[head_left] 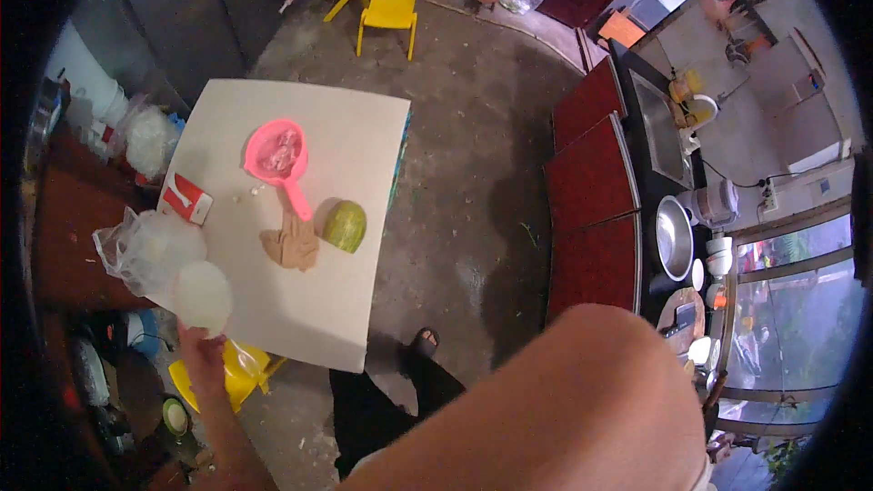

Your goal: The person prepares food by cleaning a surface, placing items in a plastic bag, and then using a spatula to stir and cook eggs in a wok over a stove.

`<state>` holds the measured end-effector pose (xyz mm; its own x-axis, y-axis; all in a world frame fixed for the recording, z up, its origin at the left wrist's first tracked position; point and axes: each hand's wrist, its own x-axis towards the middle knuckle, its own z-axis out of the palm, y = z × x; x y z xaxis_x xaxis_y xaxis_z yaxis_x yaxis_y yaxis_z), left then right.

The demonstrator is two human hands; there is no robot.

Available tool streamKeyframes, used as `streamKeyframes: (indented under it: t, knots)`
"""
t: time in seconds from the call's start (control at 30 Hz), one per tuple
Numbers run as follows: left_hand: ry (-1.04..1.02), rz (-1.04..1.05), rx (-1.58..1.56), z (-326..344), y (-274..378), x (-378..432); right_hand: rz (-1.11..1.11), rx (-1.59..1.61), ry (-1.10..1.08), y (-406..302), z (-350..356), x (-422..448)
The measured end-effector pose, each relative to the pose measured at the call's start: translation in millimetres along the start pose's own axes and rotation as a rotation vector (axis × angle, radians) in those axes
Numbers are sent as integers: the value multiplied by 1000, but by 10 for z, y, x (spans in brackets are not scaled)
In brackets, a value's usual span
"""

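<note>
At the near left corner of the white table, my left hand [199, 348] holds a pale, round thing [203, 299]; whether it is a cut gourd or a dish I cannot tell. Right behind it lies a clear plastic bag [153, 245]. My right hand is out of view; only the bent right arm fills the lower right. Before me on the tabletop [293, 314] rests a pink plastic ladle [294, 196] with raw meat [283, 150] in its bowl. A brown crumpled cloth or bag [293, 245] touches its handle. Beside that sits a green gourd piece [345, 226].
A red and white box [185, 199] stands at the table's left edge. One yellow chair [242, 368] is tucked by the near left corner, another yellow chair [392, 3] farther off. Along the right runs a counter with a sink [658, 129] and a metal basin [674, 239].
</note>
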<state>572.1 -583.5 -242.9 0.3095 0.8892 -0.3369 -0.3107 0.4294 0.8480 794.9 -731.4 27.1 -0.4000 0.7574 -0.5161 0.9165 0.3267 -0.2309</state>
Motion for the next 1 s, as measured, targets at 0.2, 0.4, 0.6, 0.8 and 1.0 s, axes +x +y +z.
streamKeyframes:
  t: [0.2, 0.4, 0.6, 0.8, 1.0]
  knots:
    - [-86, -147, 25, 2010, -422, -462, 130, 84, -73, 330, 291, -1050]
    - [-234, -187, -6, 3358, -687, -448, 294, 138, -105, 736, 371, -1683]
    - [-128, -225, 5, 3682, -1038, -42, 331, 238, 86, 1943, 773, -1854]
    - [-399, -408, -102, 4268, -1496, 991, 372, 159, 407, 3559, 937, -1970]
    - [-507, -254, 157, 6145, -1422, 1706, 402, 91, 552, 5319, 497, -2367]
